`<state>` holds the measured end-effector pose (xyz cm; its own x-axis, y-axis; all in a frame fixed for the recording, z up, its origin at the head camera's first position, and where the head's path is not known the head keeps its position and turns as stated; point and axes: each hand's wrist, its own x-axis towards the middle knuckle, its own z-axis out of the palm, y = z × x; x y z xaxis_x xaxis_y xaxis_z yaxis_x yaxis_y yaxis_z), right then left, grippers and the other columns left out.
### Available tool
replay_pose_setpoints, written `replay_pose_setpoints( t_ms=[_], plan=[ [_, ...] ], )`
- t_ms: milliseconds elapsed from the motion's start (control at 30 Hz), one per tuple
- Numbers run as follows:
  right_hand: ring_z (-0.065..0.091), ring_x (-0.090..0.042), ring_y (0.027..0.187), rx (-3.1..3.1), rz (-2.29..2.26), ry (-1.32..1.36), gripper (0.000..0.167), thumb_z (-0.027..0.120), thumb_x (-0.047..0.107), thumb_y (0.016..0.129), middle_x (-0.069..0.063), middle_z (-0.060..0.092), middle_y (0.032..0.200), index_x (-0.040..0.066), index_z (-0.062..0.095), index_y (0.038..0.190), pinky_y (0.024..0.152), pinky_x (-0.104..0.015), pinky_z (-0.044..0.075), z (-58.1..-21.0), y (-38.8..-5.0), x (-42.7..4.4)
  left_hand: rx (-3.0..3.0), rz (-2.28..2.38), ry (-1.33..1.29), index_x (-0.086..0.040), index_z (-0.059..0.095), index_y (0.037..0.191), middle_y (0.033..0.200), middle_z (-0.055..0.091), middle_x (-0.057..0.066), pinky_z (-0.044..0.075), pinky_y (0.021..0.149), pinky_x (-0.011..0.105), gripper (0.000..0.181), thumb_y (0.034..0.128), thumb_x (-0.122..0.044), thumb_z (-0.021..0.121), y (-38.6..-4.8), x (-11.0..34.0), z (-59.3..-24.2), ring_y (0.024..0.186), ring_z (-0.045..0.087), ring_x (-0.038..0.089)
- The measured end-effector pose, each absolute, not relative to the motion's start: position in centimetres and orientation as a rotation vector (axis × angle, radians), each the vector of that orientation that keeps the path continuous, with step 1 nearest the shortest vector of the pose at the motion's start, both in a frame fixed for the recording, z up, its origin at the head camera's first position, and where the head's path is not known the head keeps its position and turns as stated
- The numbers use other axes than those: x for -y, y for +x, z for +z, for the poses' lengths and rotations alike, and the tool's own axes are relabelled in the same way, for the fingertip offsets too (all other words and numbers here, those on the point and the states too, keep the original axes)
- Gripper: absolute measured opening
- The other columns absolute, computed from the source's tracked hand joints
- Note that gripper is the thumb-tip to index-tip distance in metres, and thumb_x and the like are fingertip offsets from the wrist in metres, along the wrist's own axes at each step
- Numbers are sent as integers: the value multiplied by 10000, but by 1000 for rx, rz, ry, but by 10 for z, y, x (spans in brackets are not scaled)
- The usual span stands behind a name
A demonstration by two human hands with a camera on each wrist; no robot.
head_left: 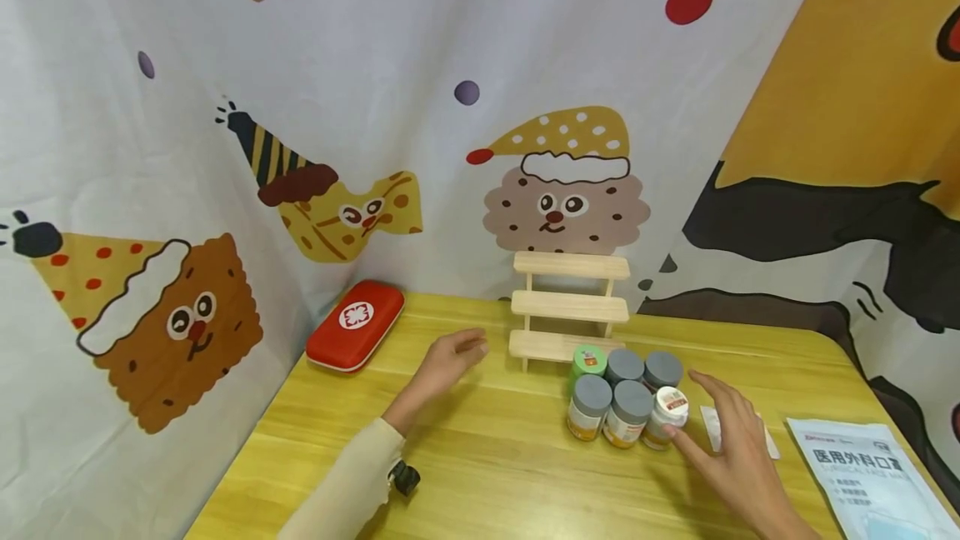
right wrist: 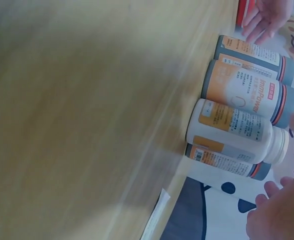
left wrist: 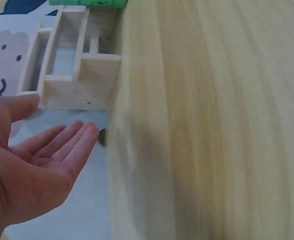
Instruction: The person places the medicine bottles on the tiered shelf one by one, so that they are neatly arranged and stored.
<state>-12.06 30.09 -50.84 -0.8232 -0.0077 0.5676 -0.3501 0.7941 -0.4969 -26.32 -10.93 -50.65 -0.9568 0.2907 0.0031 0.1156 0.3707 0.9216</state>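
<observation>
Right hand (head_left: pixel 742 458) is nearest the camera, bottom right, fingers and thumb spread wide, nothing held. White bottle (head_left: pixel 662 426) is just to the left of it: right end of the front row, upright on the desk (head_left: pixel 480 457), long axis vertical. Thumb tip overlaps the bottle's lower right edge in the head view; contact or just beside, cannot tell. Index finger points past the bottle's far right side, so bottle sits off the mouth of the thumb-finger gap rather than deep in it. Key relation, as I judge it: bottle left of the fingers, right hand clearly nearer.

Around it, touching or nearly so: four grey-capped bottles (head_left: pixel 628 417), two beside it in front, two behind, plus a green bottle (head_left: pixel 588 362) at back left. All upright. Behind them, a three-tier wooden rack (head_left: pixel 568 307); no bottles on its steps.

Left hand (head_left: pixel 448 361) hangs left of the rack, well apart from the bottles, fingers loosely bent, holding nothing.

Further out: white packet (head_left: pixel 712 426) partly behind the right hand, mask pack (head_left: pixel 855 473) flat at far right, red case (head_left: pixel 355 346) at back left, cartoon curtain (head_left: pixel 420 32) behind everything.
</observation>
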Motion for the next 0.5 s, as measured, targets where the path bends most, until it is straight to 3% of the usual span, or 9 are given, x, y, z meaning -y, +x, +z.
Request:
replay_pose_setpoints(
  t_ms=[100, 200, 300, 400, 500],
  plan=[
    [473, -430, 1280, 2432, 840, 255, 943, 957, 113, 747, -241, 552, 1470, 76, 479, 1558, 1058, -533, 320, -509, -121, -300, -2282, 1793, 310, 30, 617, 1433, 1365, 698, 252, 614, 1048, 490, 435, 1071, -209, 643, -272, 102, -515, 1248, 697, 397],
    [467, -331, 1306, 2428, 865, 229, 892, 948, 113, 772, -205, 573, 1454, 88, 498, 1542, 1149, -264, 277, -511, -120, -299, -2094, 1895, 227, 109, 615, 1386, 1314, 698, 318, 618, 1035, 506, 429, 1060, -166, 654, -278, 94, -521, 1203, 719, 426],
    [450, -125, 1302, 2412, 878, 217, 871, 954, 101, 765, -172, 596, 1411, 89, 520, 1520, 1052, -28, 212, -512, -121, -299, -2024, 1899, 162, 104, 638, 1352, 1271, 722, 309, 639, 996, 485, 412, 1053, -178, 664, -280, 87, -525, 1174, 738, 415],
    [409, 62, 1257, 2393, 894, 228, 877, 965, 58, 732, -158, 602, 1360, 54, 533, 1495, 995, 21, 243, -514, -122, -298, -1989, 1891, 134, 82, 652, 1347, 1259, 739, 282, 659, 952, 446, 411, 1044, -193, 679, -282, 80, -530, 1159, 750, 391],
    [393, 129, 1227, 2383, 912, 242, 875, 964, 23, 717, -150, 602, 1324, 30, 537, 1481, 978, 30, 284, -515, -123, -298, -1938, 1890, 123, 67, 646, 1365, 1264, 749, 250, 669, 926, 420, 444, 1037, -229, 692, -283, 77, -534, 1148, 763, 346]
  ],
)
